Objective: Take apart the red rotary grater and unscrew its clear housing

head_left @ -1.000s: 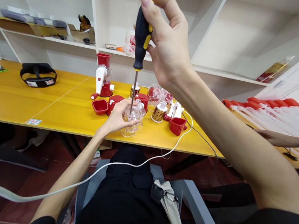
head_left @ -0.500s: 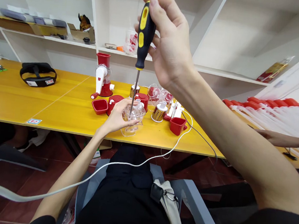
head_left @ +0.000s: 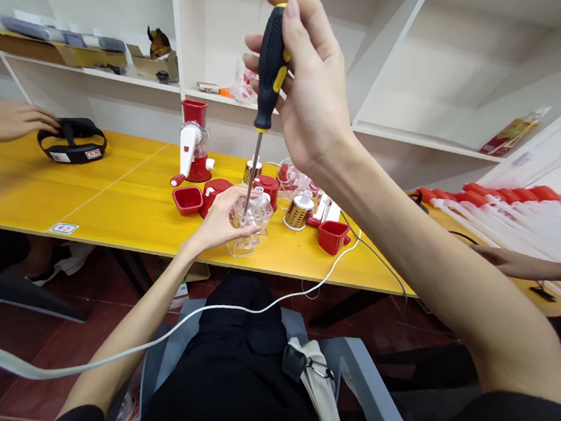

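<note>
My right hand (head_left: 310, 81) is raised close to the camera, fingers wrapped round the black and yellow handle of a long screwdriver (head_left: 269, 70). Its thin shaft runs straight down into a clear plastic housing (head_left: 250, 227) that stands on the yellow table (head_left: 112, 207) near the front edge. My left hand (head_left: 220, 221) grips that clear housing from the left side, fingers curled over its top.
Red and white grater parts lie behind the housing: an assembled red grater (head_left: 192, 142), red cups (head_left: 188, 200) (head_left: 332, 237), metal drums (head_left: 299, 211). A black headset (head_left: 71, 141) lies far left, another person's hand (head_left: 6, 121) on it. A second person's hand (head_left: 508, 259) rests at right. A white cable (head_left: 251, 307) crosses my lap.
The screwdriver handle has turned in my right fingers, the yellow stripe showing differently. Another person's hand has come in at the far left onto the black headset.
</note>
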Demonstrator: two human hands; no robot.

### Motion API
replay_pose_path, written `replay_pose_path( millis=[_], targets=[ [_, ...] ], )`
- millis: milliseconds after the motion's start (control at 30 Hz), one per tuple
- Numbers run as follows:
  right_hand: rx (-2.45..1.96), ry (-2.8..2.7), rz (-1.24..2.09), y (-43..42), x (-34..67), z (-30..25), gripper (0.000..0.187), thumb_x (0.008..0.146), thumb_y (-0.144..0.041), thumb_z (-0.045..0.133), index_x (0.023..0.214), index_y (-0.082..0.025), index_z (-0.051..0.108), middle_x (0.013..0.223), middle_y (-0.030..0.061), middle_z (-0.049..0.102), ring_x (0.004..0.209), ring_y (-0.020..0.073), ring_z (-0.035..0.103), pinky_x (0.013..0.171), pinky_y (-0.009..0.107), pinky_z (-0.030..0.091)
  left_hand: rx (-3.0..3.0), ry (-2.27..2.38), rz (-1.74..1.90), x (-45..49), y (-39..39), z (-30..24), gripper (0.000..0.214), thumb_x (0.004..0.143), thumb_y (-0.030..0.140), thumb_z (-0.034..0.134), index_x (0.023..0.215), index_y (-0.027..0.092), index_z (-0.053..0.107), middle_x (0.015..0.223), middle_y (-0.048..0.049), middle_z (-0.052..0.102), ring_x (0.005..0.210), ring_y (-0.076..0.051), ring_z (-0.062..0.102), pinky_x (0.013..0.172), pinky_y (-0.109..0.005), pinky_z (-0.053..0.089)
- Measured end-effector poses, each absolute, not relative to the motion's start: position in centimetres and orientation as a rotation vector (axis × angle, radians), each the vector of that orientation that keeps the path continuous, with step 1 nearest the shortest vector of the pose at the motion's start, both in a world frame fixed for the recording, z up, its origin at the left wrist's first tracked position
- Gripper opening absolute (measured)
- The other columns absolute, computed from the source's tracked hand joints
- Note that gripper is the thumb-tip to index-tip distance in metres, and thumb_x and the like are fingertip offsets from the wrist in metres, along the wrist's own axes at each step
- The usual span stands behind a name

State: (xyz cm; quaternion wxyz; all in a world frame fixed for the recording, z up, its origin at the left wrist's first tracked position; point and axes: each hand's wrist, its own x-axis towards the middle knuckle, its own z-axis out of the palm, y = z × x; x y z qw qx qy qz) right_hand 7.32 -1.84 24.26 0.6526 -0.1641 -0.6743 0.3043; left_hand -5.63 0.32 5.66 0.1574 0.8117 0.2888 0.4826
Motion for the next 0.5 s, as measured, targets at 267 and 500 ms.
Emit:
replay_pose_path(
  millis=[267,500],
  targets=[
    [-0.508,-1.607,0.553,-1.9,7.5,24.3,0.029,0.097,-0.053,0.054,0.12,-0.036,0.056,0.1,0.0019,0.067,0.1,0.0192,0.065,0.081,0.031,0.055,2.331,0.83,1.386,-5.7,0.3,5.6,0.056,0.075,0.049,0.084,0.121,0.025,0.063,0.136,-0.0102,0.069,0.132,-0.033,0.062,0.118,-0.055,0.043],
    [-0.609,-1.663,0.469,-2.4,7.4,24.2,0.031,0.104,-0.06,0.034,0.122,-0.041,0.052,0.108,-0.0001,0.069,0.113,0.0166,0.065,0.081,0.025,0.056,2.339,0.809,1.391,-5.7,0.5,5.4,0.057,0.077,0.049,0.084,0.124,0.025,0.062,0.137,-0.0098,0.068,0.134,-0.032,0.061,0.118,-0.053,0.043]
  ],
)
